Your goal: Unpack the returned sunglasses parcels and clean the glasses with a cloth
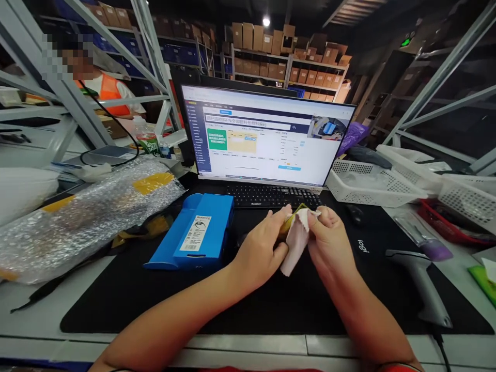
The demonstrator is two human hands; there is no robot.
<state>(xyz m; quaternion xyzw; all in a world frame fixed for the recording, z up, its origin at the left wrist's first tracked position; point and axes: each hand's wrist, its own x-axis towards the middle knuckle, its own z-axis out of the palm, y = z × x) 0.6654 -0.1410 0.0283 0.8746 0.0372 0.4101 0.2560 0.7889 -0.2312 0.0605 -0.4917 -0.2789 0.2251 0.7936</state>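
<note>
My left hand (pixel 259 249) is closed on a small yellow-edged item (pixel 287 225), mostly hidden by fingers and cloth, so its kind is unclear. A white cloth (pixel 295 247) with a zigzag edge hangs over it, pinched by my right hand (pixel 332 238). Both hands meet above the black desk mat (pixel 271 305), in front of the keyboard (pixel 267 197). Left of them lies a blue cardboard box (pixel 217 222) with its flap open and a white label showing a pair of glasses.
A monitor (pixel 267 139) stands behind the keyboard. Bubble-wrapped goods (pixel 89 217) lie at left. On the right are a barcode scanner (pixel 424 289), a mouse (pixel 355 214) and white baskets (pixel 372 191). A person in an orange vest (pixel 113 94) is beyond the metal frame at left.
</note>
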